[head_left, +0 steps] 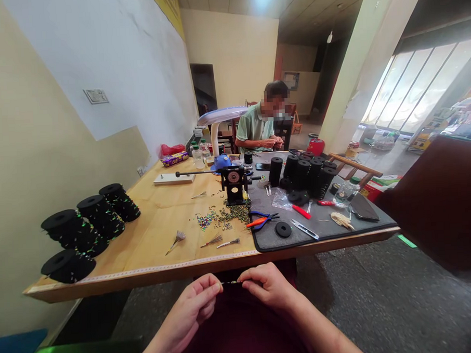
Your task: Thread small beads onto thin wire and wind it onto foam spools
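Observation:
My left hand (pixel 200 299) and my right hand (pixel 267 285) face each other below the table's front edge, each with thumb and fingers pinched. Between them runs a small thin piece (pixel 233 282), dark with a pale greenish part, and each hand pinches one end of it. Its exact kind is too small to tell. Beyond the hands, on the wooden table (pixel 144 227), lie small feather-like bundles (pixel 179 236) and a scatter of coloured beads (pixel 206 219). A black winding device (pixel 235 184) with a dial and a long lever stands behind them.
Black foam rolls (pixel 112 202) with coloured bits stand at the left, plain black rolls (pixel 276 170) at the right. On the grey mat (pixel 269 241) lie pliers (pixel 261 220), snips (pixel 304 228) and a black disc (pixel 283 229). Behind a lamp (pixel 218 138) sits a person (pixel 252 126).

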`<state>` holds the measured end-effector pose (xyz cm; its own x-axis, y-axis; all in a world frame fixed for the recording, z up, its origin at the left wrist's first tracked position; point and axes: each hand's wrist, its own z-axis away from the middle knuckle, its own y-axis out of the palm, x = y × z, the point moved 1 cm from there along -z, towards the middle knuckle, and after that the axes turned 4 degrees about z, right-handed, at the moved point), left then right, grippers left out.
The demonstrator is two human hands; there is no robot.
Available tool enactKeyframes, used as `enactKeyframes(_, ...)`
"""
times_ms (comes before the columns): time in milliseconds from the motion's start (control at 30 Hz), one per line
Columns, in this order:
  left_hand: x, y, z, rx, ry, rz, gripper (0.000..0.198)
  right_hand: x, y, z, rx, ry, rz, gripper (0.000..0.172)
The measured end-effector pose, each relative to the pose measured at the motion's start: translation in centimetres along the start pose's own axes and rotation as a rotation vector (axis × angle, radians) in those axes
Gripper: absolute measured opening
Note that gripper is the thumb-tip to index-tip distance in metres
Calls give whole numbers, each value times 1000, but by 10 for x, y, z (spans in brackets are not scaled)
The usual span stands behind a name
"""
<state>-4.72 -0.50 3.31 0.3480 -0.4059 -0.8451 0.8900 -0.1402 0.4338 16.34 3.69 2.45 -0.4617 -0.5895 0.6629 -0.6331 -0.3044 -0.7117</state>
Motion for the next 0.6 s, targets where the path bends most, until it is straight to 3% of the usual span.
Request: enactKeyframes(600, -4, 4, -1, -7, -23, 20, 35, -8, 0, 4, -57, 32, -17, 23)
